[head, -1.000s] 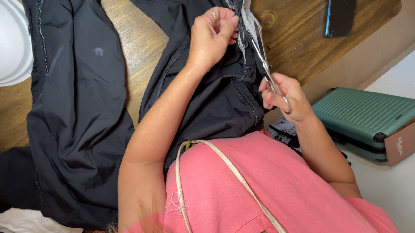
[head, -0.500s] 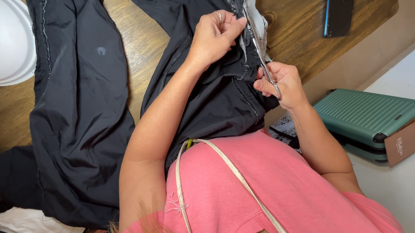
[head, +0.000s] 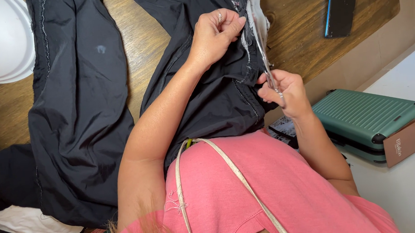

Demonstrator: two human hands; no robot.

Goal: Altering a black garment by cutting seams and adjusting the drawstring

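I see the left hand (head: 214, 35) with its fingers (head: 234, 26) curled tight, pinching a fold of the dark garment (head: 78, 116) beside its frayed seam. The right hand (head: 283, 91) has its fingers closed through the handles of the scissors (head: 263, 59). Their long axis runs up and away from me, tips at the seam just beside the left fingertips; I cannot tell how far the blades gape. The garment lies spread over the wooden counter (head: 303, 27). A green suitcase (head: 368, 117) sits near the right wrist.
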